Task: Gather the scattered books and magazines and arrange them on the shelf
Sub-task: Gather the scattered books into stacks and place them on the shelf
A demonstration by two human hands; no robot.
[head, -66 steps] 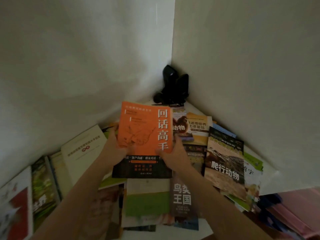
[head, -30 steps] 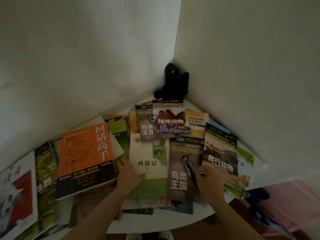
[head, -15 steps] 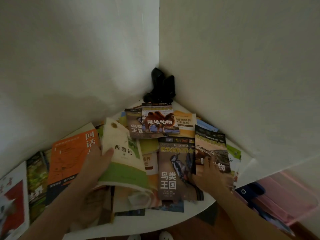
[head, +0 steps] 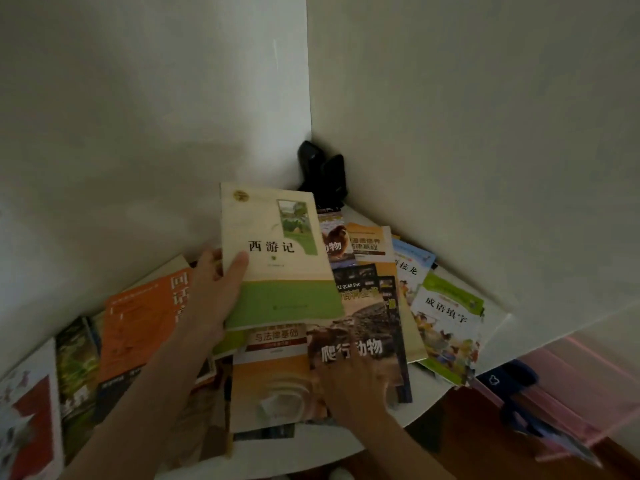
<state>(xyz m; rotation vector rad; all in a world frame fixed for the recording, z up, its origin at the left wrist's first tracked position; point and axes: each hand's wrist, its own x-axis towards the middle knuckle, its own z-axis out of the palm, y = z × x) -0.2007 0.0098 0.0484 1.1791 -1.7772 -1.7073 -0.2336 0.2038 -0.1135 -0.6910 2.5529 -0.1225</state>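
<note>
Corner shelf (head: 498,327), cream book (head: 277,258) between left fingers (head: 239,263)

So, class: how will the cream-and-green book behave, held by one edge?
The cream-and-green book probably stays fairly stiff: it stands flat in the left hand. Likely light, one hand holding it. Its lower corner looks slightly curled, so a soft cover.

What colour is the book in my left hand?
Cream with a green bottom band, clearest in the head view.

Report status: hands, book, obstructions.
Left hand grips cream-and-green paperback book, lifted. Right hand presses dark reptile-cover book. Black object occupies corner.
</note>
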